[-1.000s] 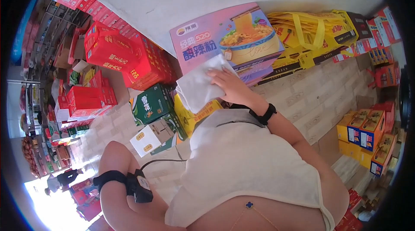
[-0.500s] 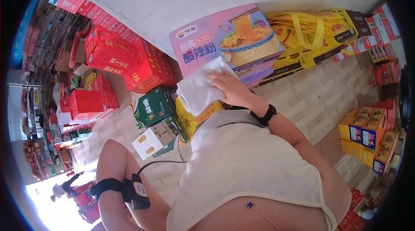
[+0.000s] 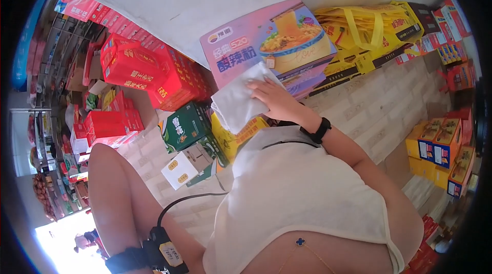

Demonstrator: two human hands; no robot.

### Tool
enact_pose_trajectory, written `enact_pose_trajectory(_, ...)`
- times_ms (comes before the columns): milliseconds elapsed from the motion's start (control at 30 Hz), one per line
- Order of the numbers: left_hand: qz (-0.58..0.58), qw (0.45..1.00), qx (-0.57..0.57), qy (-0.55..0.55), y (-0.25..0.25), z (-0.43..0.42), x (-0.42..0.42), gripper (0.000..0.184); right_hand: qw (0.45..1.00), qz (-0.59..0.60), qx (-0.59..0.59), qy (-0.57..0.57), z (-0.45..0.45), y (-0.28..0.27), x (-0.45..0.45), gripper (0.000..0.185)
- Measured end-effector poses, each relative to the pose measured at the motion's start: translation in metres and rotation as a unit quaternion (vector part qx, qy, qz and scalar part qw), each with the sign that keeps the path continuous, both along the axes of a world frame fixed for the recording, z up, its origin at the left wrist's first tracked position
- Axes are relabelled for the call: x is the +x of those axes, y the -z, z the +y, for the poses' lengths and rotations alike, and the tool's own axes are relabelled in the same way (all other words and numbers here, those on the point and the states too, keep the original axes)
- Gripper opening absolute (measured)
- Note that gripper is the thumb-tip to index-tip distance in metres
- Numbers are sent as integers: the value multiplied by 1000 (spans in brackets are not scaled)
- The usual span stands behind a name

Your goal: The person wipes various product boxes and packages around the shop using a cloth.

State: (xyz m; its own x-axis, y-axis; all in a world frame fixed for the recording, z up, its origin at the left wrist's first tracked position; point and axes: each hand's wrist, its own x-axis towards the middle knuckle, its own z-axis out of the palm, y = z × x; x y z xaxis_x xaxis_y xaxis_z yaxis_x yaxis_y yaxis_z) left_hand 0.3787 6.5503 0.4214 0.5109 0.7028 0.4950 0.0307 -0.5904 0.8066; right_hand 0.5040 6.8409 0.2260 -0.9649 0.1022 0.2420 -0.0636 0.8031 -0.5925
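Observation:
A folded white cloth [image 3: 233, 101] lies over the near corner of a large pink and purple noodle box [image 3: 225, 51], partly hanging past its edge. My right hand [image 3: 272, 99] holds the cloth at its right side, fingers bent on top and the thumb hidden. A black band circles that wrist. My left hand is out of view. At the lower left a bare limb shows, with a black strap and a small cabled device [image 3: 166, 253].
Yellow bags [image 3: 359, 28] lie right of the noodle box. Red boxes [image 3: 138, 66], a green carton [image 3: 184, 126], a yellow box [image 3: 233, 133] and a white box [image 3: 178, 170] stand left. Yellow and blue boxes [image 3: 441, 143] are stacked far right. Shelves line the left; a distant person [image 3: 87, 241] is in the doorway.
The limb at the lower left has shifted, its strap and device moving down. My right hand stays on the cloth, almost unmoved. The distant person has changed place in the doorway.

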Motion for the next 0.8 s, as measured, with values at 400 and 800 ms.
enact_pose_trajectory(400, -4, 1000, -5, 24, -5, 18, -10, 15, 1000, 10, 4, -7, 8, 2, 8, 46)
enact_pose_trajectory(800, -80, 697, -270, -660, 91, 72, -2, 8, 863, 130, -11, 488, 88, 57, 121, 40)
